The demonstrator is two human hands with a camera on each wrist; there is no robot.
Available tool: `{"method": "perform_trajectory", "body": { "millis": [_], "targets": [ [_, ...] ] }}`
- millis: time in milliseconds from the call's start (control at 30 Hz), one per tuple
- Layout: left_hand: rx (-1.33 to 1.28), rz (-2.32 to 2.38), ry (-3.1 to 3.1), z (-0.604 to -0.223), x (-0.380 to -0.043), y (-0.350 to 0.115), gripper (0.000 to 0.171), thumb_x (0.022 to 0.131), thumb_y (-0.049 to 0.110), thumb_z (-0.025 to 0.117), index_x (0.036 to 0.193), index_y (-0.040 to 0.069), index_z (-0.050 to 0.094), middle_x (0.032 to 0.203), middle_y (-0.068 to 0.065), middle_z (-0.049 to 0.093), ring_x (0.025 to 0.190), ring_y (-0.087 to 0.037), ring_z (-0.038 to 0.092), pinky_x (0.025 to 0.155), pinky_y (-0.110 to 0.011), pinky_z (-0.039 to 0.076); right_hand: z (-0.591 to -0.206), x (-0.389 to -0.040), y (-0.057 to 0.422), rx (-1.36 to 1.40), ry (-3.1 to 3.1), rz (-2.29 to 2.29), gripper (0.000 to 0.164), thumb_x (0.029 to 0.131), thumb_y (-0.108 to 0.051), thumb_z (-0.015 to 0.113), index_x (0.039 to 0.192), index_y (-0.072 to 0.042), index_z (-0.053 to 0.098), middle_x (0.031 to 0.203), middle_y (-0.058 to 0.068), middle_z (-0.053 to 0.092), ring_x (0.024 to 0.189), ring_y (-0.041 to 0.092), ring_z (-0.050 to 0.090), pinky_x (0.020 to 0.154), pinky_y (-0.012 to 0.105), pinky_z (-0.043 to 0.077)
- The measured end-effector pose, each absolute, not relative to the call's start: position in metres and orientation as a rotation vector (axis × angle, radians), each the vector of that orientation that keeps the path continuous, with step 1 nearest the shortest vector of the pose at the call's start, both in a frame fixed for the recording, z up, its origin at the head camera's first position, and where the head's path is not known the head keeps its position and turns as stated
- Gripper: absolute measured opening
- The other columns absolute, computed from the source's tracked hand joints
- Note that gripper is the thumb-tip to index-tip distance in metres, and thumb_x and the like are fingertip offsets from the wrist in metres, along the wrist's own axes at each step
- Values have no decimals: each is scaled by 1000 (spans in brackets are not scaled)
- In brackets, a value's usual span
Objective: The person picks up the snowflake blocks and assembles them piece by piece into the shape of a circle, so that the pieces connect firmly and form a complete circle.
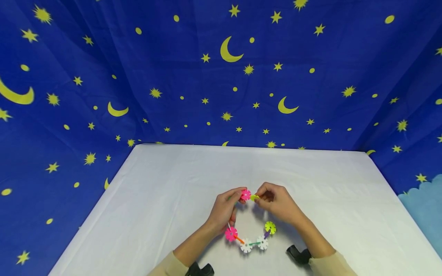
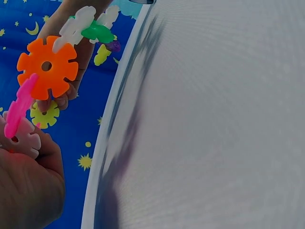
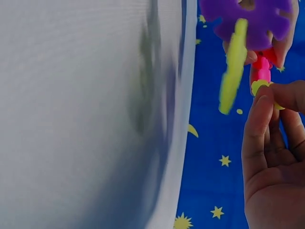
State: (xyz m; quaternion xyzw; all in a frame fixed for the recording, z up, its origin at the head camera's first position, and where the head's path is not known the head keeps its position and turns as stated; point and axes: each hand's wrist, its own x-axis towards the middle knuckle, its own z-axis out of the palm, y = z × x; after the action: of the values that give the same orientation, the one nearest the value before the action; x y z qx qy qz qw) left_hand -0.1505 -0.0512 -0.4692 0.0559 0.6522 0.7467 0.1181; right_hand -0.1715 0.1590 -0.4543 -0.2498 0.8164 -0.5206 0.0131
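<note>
Notched plastic discs, slotted together edge to edge, form a curved chain below both hands in the head view. It runs from a pink disc (image 1: 231, 234) through orange, white (image 1: 246, 245), green, white and purple to a yellow-green disc (image 1: 270, 228) at the right end. My left hand (image 1: 222, 211) grips the chain's left side, with another pink disc (image 1: 246, 194) at its fingertips. Between thumb and fingers, my right hand (image 1: 279, 202) pinches a yellow disc (image 3: 259, 87), right at the edge of that pink one. In the left wrist view, an orange disc (image 2: 61, 71) faces the camera.
A white-covered table (image 1: 172, 172) lies under the hands. Behind and beside it hangs a blue cloth (image 1: 193, 76) with yellow moons and stars. Black devices (image 1: 298, 256) sit at both wrists, near the beige sleeves (image 1: 333, 264).
</note>
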Motion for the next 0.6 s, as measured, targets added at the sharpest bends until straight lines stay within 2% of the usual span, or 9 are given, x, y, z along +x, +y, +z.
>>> {"method": "perform_trajectory", "body": {
  "millis": [133, 233, 367, 600],
  "targets": [
    [168, 2169, 1913, -470, -150, -51, 40, 100, 31, 52, 131, 7, 59, 101, -27, 59, 33, -6, 36, 29, -22, 36, -450, -168, 156, -850, 2564, -1625, 9, 86, -10, 71, 85, -6, 63, 84, -4, 63, 69, 15, 60, 60, 28, 54],
    [186, 2156, 1926, -472, -150, -51, 41, 100, 32, 51, 131, 6, 59, 101, -29, 59, 33, -6, 36, 29, -22, 36, -452, -167, 153, -903, 2591, -1641, 11, 86, -10, 72, 82, -10, 62, 82, -4, 62, 66, 13, 58, 57, 27, 52],
    [207, 2143, 1938, -471, -149, -50, 41, 100, 32, 51, 130, 5, 59, 99, -30, 59, 33, -7, 35, 29, -22, 35, -458, -168, 152, -948, 2626, -1643, 20, 85, -5, 73, 79, -19, 60, 78, -7, 59, 63, 11, 56, 54, 26, 50],
    [243, 2136, 1942, -467, -148, -49, 42, 100, 35, 51, 130, 7, 59, 97, -31, 58, 34, -8, 34, 30, -23, 35, -458, -168, 150, -1004, 2669, -1651, 22, 82, 8, 71, 78, -11, 61, 78, 0, 59, 63, 13, 55, 52, 26, 50]
  ]
}}
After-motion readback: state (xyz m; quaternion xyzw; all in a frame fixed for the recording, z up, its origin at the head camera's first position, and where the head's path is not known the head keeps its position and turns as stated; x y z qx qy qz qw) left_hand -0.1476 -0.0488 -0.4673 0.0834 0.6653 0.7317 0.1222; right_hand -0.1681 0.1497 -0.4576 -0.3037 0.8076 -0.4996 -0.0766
